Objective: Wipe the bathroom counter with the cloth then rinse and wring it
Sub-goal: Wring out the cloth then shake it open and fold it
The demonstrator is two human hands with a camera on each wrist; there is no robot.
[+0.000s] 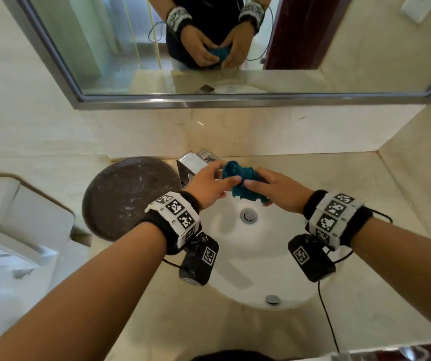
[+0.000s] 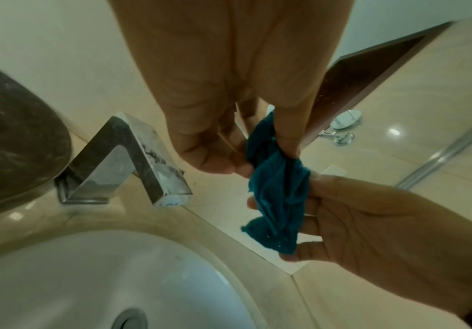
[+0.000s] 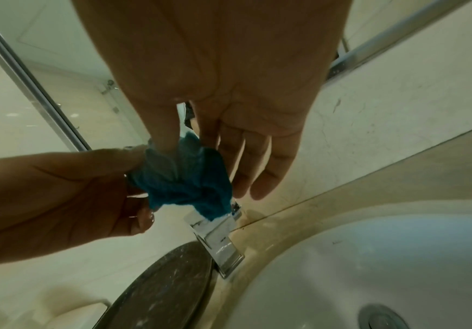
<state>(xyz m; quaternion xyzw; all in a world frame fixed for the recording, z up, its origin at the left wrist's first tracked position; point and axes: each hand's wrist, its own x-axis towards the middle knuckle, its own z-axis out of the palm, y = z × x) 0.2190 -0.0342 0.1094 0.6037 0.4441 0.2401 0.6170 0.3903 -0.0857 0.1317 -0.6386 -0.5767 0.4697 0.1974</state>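
Both hands meet above the far side of the white basin [image 1: 237,261], just in front of the chrome faucet [image 1: 192,165], and between them they hold the teal cloth [image 1: 239,182], bunched into a crumpled wad clear of the bowl. Seen from the head camera, the left hand [image 1: 209,187] pinches the cloth's left edge with thumb and fingertips, while the right hand [image 1: 279,190] takes the right side, its thumb pressed on top of the fabric. In the left wrist view the cloth [image 2: 278,195] hangs twisted, held at its upper end by the left hand [image 2: 229,89] and cradled lower down in the curled fingers of the right hand [image 2: 370,224]. From the right wrist, the right hand [image 3: 220,89] grips the wad [image 3: 184,178] with thumb and forefinger (the other fingers stretch out straight past it), and the left hand [image 3: 60,191] closes on it from the side.

Left of the faucet, a round dark stone tray [image 1: 128,196] lies on the beige marble worktop [image 1: 326,183]. A steel-framed mirror [image 1: 105,48] on the wall reflects the hands and cloth. Each wrist wears a black band with white panels of square black-and-white coded markers; these carry no readable words, and no brand name shows on the faucet.
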